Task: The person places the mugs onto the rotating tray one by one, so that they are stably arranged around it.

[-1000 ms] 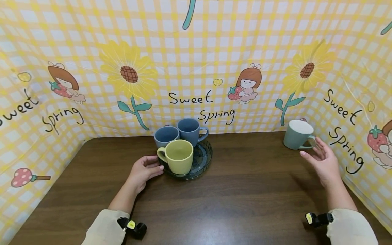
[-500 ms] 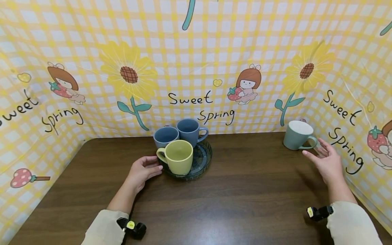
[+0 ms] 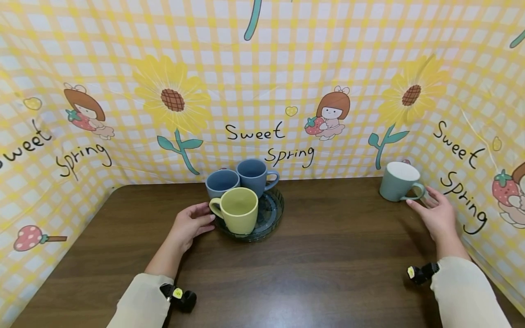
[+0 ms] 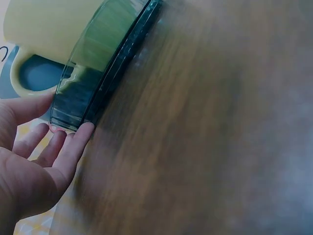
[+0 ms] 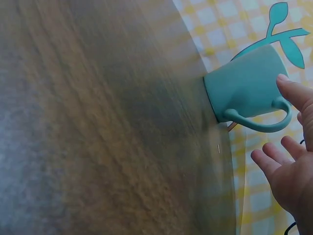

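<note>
In the head view a round dark glass tray (image 3: 268, 223) bears a yellow-green mug (image 3: 238, 214) at its front and two blue mugs, one at the back left (image 3: 223, 183) and one behind (image 3: 251, 175). My left hand (image 3: 190, 226) is at the tray's left edge, fingers loosely spread. The left wrist view shows its fingertips (image 4: 87, 128) right at the glass rim, the thumb close to the yellow-green mug's handle. At the far right stands a teal mug (image 3: 395, 184) with a white inside. Beside its handle my right hand (image 3: 438, 216) has its fingers apart, gripping nothing.
The brown wooden table (image 3: 320, 264) runs back to a yellow checked cloth (image 3: 262, 82) that hangs behind and on both sides. The teal mug stands close to the right back corner. Small black cameras sit at both sleeves.
My left hand has shifted slightly up and left, its thumb lifting from the tray's front rim toward the mug handle. My right hand has eased slightly back from the teal mug's handle. The mugs stay put.
</note>
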`<state>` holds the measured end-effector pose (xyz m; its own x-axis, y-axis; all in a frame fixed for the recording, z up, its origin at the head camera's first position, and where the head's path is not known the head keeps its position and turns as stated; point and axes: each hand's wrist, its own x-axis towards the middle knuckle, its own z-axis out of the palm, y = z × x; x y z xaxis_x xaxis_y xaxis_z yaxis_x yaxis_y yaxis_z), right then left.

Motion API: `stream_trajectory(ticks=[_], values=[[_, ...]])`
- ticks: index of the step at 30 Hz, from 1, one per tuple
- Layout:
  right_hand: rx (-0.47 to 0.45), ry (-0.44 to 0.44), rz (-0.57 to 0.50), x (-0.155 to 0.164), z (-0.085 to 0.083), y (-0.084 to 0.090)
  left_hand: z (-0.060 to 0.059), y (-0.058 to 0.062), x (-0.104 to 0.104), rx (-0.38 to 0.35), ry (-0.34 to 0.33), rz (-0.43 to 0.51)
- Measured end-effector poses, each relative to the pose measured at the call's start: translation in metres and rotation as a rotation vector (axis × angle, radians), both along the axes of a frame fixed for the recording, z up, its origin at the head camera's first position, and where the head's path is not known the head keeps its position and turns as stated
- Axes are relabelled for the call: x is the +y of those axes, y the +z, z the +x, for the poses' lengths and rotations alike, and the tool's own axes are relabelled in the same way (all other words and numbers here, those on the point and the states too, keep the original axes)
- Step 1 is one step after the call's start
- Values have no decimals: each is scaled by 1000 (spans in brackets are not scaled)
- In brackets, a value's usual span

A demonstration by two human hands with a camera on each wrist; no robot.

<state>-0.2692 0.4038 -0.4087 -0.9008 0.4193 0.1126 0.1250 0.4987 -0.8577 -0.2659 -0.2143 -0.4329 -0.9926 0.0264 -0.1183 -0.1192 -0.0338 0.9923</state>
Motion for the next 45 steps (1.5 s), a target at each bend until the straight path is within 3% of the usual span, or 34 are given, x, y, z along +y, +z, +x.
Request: stream_trajectory(ticks=[6,17,20,24,27,33,45], values=[[-18,-6,-2,1,-6,-4,-4,-2,-6,-19,-24,-21],[30,-43,-89,-5,-20,-8,-4,-3,-10,-9,-98,28],[44,-69,-170,-5,-25,-10,-3,-5,-11,-15,-98,31],[105,-119,-425,-6,-30,-11,-3,-6,-10,-17,-102,28],[143,-181,-559,-7,-34,-10,-5,-7,-10,-17,-99,26],[163,-249,-637,-9,-38,-8,-8,-8,-9,-15,-103,48],[264,-264,-744,-14,-35,-6,-8,-7,-6,3,-101,61]])
